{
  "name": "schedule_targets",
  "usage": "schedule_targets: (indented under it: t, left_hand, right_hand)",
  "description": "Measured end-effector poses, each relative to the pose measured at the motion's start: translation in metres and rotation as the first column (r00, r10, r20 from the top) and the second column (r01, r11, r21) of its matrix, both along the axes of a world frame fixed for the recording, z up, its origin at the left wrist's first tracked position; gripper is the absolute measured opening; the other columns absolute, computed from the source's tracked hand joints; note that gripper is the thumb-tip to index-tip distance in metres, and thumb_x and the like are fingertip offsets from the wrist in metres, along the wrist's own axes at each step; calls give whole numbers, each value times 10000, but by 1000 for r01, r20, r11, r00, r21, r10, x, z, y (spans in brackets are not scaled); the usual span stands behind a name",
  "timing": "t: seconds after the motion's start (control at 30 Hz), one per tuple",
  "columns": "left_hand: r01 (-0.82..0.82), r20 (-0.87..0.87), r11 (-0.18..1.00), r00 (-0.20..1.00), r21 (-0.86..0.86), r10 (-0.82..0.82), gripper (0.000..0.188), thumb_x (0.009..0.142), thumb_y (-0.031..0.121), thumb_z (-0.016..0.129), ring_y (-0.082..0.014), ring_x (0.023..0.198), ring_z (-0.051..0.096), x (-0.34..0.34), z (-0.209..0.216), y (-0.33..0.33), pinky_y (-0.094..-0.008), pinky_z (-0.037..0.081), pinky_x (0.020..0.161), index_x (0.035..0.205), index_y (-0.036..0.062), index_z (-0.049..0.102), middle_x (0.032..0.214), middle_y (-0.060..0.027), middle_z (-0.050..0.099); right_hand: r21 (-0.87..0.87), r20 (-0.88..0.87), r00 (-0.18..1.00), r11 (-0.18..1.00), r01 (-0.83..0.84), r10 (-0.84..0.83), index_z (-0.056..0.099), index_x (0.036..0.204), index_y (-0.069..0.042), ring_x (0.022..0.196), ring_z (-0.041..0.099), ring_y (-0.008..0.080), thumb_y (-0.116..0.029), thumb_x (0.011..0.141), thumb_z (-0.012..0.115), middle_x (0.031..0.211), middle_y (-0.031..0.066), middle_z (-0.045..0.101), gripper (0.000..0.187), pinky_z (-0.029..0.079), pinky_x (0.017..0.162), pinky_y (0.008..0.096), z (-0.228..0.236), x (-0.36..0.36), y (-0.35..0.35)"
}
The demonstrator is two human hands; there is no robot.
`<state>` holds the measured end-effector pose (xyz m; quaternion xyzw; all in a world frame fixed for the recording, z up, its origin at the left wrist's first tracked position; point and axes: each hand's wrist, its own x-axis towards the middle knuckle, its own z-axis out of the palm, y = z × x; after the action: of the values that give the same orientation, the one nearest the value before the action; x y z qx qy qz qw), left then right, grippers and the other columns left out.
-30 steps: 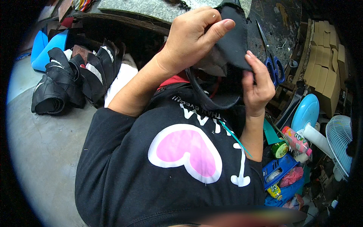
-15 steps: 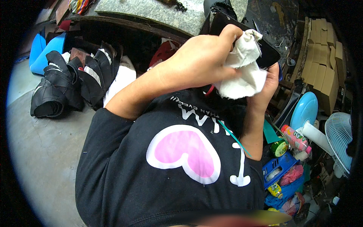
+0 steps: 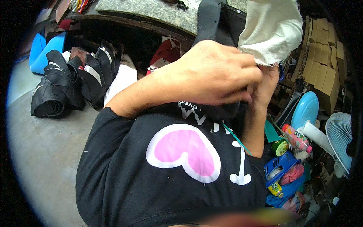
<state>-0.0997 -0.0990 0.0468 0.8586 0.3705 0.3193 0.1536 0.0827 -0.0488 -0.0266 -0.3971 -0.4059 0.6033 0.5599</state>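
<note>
White cloth (image 3: 270, 32) with a frayed lower edge fans out at the upper right. Beside and partly behind it is a black piece of sheet material (image 3: 213, 22), possibly leather. My right hand (image 3: 266, 83) grips the work by the cloth's lower edge; most of its fingers are hidden. My left hand (image 3: 223, 72) crosses in front from the left, its fingers curled and somewhat blurred, close to the right hand. What those left fingers hold, if anything, does not show. A thin green strip (image 3: 237, 138) lies against my black shirt near the right forearm.
Black bundled pieces with white lining (image 3: 56, 89) lie on the left, by a blue plastic object (image 3: 45, 55). A grey worktop (image 3: 147, 13) runs along the far side. Cardboard boxes (image 3: 321, 60), a fan (image 3: 338, 140) and a blue basket (image 3: 280, 170) crowd the right.
The white cloth, bunched in my left hand before, is now spread upward and away from me. My left hand has let go of it and moved nearer to me, beside the right hand.
</note>
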Motion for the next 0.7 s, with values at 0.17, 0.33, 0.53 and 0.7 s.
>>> schedule_targets:
  t: [0.17,0.33,0.53,0.7]
  left_hand:
    - [-536,-170,837,820,111,547,627,652,590,765,-309,672,653,-9,-20,16,-377,524,597,834,17,588,756,-119,603]
    - [-481,-140,877,869,-11,475,533,782,559,673,-295,679,685,-17,-42,47,-401,540,618,742,27,702,658,-124,651]
    - [-422,-75,795,897,-436,435,503,884,477,577,-315,677,678,-25,-49,73,-408,532,679,745,15,720,671,-160,664]
    - [-426,-104,847,904,-318,415,454,882,458,576,-311,810,682,-17,-50,77,-394,528,753,862,29,725,813,-178,687]
  right_hand:
    - [-147,-79,978,969,-201,191,480,1142,-22,702,700,245,-88,926,510,937,140,669,228,608,567,339,19,9,3]
    - [-163,-84,965,952,-261,250,479,1186,-35,749,705,275,-99,931,507,1025,165,665,264,612,587,341,18,8,1]
    - [-273,-250,941,916,-293,227,479,1215,-46,723,703,288,-109,928,511,1010,174,678,295,601,617,347,7,10,7]
    - [247,406,913,966,-75,-33,470,1266,-77,983,618,288,-108,836,650,1174,170,581,467,552,752,396,20,7,8]
